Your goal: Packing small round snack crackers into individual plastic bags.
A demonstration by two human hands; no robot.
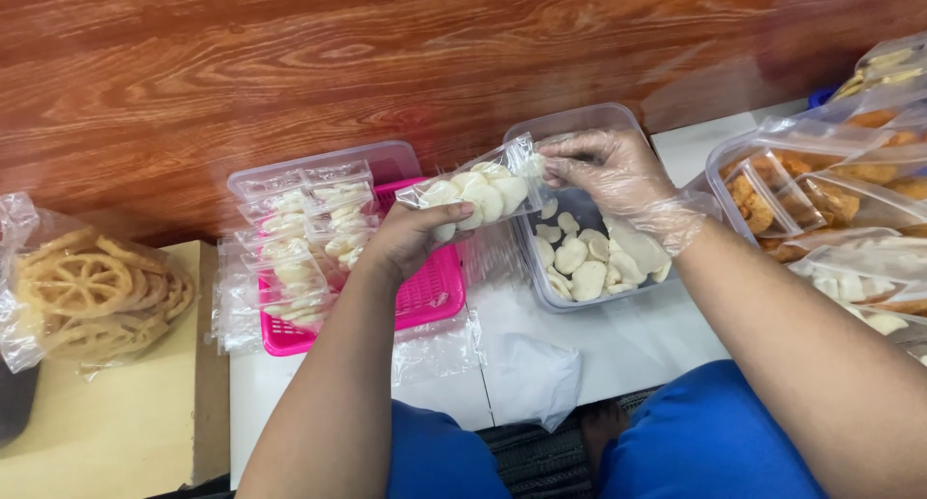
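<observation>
My left hand [410, 236] grips a small clear plastic bag [480, 192] filled with pale round crackers, holding it sideways above the table. My right hand [613, 175], in a thin clear plastic glove, pinches the bag's open end over a clear plastic tub [603, 122] that holds several loose pale crackers [589, 262]. To the left, a pink plastic basket [435, 291] carries a stack of filled cracker bags [299, 233].
A bag of golden wheel-shaped snacks [87, 291] lies on a tan surface at the left. Bags of orange and pale snacks [830, 199] pile up at the right. Empty clear bags [536, 373] lie on the white table. A wood-grain wall stands behind.
</observation>
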